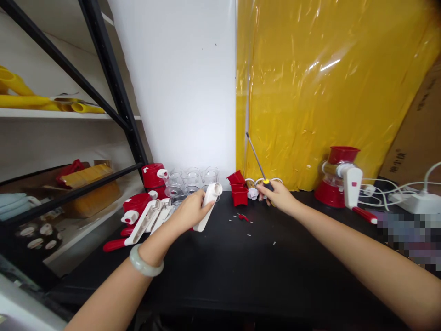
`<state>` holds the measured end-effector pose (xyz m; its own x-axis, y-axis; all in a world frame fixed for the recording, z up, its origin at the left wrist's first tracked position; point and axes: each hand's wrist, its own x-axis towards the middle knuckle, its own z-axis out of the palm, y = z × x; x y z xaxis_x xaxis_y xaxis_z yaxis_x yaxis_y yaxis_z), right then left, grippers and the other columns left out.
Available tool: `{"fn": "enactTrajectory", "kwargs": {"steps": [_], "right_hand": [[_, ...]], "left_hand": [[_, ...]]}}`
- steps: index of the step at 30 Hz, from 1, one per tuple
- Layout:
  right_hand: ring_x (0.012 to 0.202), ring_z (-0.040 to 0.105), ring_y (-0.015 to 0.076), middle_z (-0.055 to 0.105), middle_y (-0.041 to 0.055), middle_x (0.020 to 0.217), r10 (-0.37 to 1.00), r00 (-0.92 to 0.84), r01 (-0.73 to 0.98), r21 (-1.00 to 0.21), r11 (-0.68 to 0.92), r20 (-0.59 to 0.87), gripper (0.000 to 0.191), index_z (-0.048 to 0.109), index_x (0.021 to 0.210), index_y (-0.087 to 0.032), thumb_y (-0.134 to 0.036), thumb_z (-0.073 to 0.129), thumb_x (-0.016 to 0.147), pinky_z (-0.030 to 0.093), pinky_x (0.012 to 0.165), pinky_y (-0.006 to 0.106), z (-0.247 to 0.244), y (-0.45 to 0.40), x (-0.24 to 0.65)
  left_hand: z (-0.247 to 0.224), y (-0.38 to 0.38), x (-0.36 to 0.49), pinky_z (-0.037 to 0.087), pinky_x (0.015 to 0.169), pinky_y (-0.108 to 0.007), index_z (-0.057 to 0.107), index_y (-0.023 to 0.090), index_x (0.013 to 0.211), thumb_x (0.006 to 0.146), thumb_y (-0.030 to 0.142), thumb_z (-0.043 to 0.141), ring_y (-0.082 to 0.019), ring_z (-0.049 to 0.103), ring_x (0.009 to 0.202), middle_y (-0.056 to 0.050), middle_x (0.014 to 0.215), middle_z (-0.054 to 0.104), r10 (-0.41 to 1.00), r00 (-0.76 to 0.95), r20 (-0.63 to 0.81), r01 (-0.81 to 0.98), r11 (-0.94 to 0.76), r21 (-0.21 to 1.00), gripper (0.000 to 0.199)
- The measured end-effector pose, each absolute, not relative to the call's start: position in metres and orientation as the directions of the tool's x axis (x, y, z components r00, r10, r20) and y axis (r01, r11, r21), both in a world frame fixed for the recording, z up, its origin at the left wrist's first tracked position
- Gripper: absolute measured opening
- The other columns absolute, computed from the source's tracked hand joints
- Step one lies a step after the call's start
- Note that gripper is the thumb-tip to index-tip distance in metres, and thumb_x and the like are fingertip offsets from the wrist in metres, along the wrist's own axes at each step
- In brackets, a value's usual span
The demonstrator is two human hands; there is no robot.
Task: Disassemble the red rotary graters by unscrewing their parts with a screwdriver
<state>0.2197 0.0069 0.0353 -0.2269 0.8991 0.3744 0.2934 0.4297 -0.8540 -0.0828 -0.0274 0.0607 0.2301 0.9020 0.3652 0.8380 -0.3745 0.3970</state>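
Note:
My left hand (191,210) is closed around a white plastic crank handle (211,196), its round socket end tilted up. In my right hand (277,196) is a screwdriver (257,158) with a black and yellow grip, its long shaft pointing up and to the left, away from the handle. Below and between the hands, a small red part (243,217) and several tiny metal pins lie on the black table (237,271). More white cranks with red grips (143,225) rest left of my left hand.
Red grinder bodies (153,175) and clear plastic cups (192,175) stand at the back left. Red hoppers (239,188) sit by the wall. An assembled red-and-white grinder (339,177) stands right, near white cables and a power strip (415,200). A black-framed shelf (113,69) borders the left.

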Motion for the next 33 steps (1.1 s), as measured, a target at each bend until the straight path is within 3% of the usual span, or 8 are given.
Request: {"fn": "enactTrajectory", "kwargs": {"steps": [3, 6, 13, 15, 18, 21, 25, 33], "right_hand": [[0.040, 0.051, 0.0095, 0.062, 0.0001, 0.056, 0.889, -0.453, 0.302, -0.928, 0.218, 0.062, 0.042, 0.050, 0.069, -0.018, -0.058, 0.055, 0.083, 0.038, 0.038, 0.021, 0.019, -0.034, 0.260], [0.060, 0.066, 0.0170, 0.064, 0.0026, 0.063, 0.832, -0.538, 0.285, -0.958, 0.028, -0.136, 0.044, 0.052, 0.073, -0.017, -0.060, 0.058, 0.080, 0.049, 0.046, 0.024, -0.004, -0.058, 0.273], [0.087, 0.067, 0.0172, 0.070, 0.0097, 0.091, 0.903, -0.418, 0.186, -0.964, 0.192, 0.099, 0.049, 0.061, 0.076, -0.015, -0.064, 0.063, 0.074, 0.052, 0.088, 0.033, -0.018, -0.039, 0.237], [0.082, 0.068, 0.0176, 0.069, 0.0073, 0.081, 0.918, -0.362, 0.148, -0.962, 0.231, 0.164, 0.052, 0.058, 0.076, -0.016, -0.068, 0.061, 0.072, 0.054, 0.081, 0.033, -0.014, -0.027, 0.229], [0.050, 0.060, 0.0139, 0.056, -0.0037, 0.054, 0.929, -0.282, 0.208, -0.930, 0.302, 0.238, 0.049, 0.050, 0.079, -0.020, -0.069, 0.050, 0.079, 0.051, 0.053, 0.027, -0.013, -0.017, 0.230], [0.037, 0.048, 0.0120, 0.048, -0.0078, 0.048, 0.893, -0.255, 0.439, -0.778, 0.449, 0.372, 0.039, 0.047, 0.083, -0.022, -0.059, 0.036, 0.091, 0.042, 0.045, 0.025, -0.018, -0.016, 0.244], [0.071, 0.066, 0.0214, 0.068, 0.0041, 0.081, 0.800, -0.322, 0.757, -0.370, 0.538, 0.506, 0.025, 0.050, 0.097, -0.024, -0.048, 0.046, 0.091, 0.047, 0.064, 0.032, -0.021, -0.021, 0.266], [0.077, 0.069, 0.0250, 0.072, 0.0069, 0.096, 0.703, -0.371, 0.901, 0.050, 0.432, 0.607, 0.029, 0.057, 0.105, -0.025, -0.048, 0.045, 0.093, 0.044, 0.060, 0.031, -0.002, -0.029, 0.277]], "left_hand": [[0.059, -0.009, -0.080, 0.048, 0.062, -0.033, 0.052, 0.018, 0.090, 0.079, 0.047, 0.059, -0.024, 0.066, 0.071, -0.006, 0.082, 0.065, 0.931, 0.252, 0.265, 0.608, -0.366, 0.705, 0.032], [0.056, 0.002, -0.074, 0.052, 0.061, -0.033, 0.048, 0.017, 0.098, 0.078, 0.044, 0.062, -0.020, 0.067, 0.067, -0.006, 0.088, 0.066, 0.926, 0.357, 0.121, 0.316, -0.242, 0.917, 0.037], [0.054, 0.001, -0.043, 0.054, 0.055, -0.029, 0.044, 0.019, 0.098, 0.076, 0.026, 0.061, -0.012, 0.060, 0.056, 0.000, 0.076, 0.060, 0.955, 0.293, 0.051, 0.268, -0.134, 0.954, 0.029], [0.050, -0.001, -0.037, 0.053, 0.051, -0.028, 0.042, 0.019, 0.096, 0.075, 0.027, 0.062, -0.013, 0.060, 0.055, 0.001, 0.074, 0.059, 0.958, 0.280, 0.064, 0.321, -0.157, 0.934, 0.030], [0.036, -0.002, -0.036, 0.048, 0.044, -0.023, 0.038, 0.020, 0.093, 0.078, 0.032, 0.061, -0.013, 0.061, 0.056, 0.000, 0.079, 0.061, 0.934, 0.298, 0.198, 0.327, -0.295, 0.898, 0.029], [0.019, -0.002, -0.041, 0.041, 0.038, -0.019, 0.038, 0.020, 0.096, 0.080, 0.035, 0.058, -0.011, 0.059, 0.051, -0.002, 0.086, 0.063, 0.901, 0.275, 0.335, 0.338, -0.417, 0.843, 0.029], [0.006, 0.000, -0.043, 0.050, 0.046, -0.023, 0.043, 0.020, 0.111, 0.082, 0.032, 0.057, -0.011, 0.060, 0.055, -0.001, 0.084, 0.060, 0.880, 0.222, 0.420, 0.329, -0.473, 0.817, 0.034], [0.008, 0.004, -0.042, 0.049, 0.045, -0.022, 0.038, 0.020, 0.116, 0.080, 0.027, 0.058, -0.012, 0.063, 0.061, -0.003, 0.095, 0.061, 0.849, 0.093, 0.520, 0.268, -0.525, 0.808, 0.042]]}}
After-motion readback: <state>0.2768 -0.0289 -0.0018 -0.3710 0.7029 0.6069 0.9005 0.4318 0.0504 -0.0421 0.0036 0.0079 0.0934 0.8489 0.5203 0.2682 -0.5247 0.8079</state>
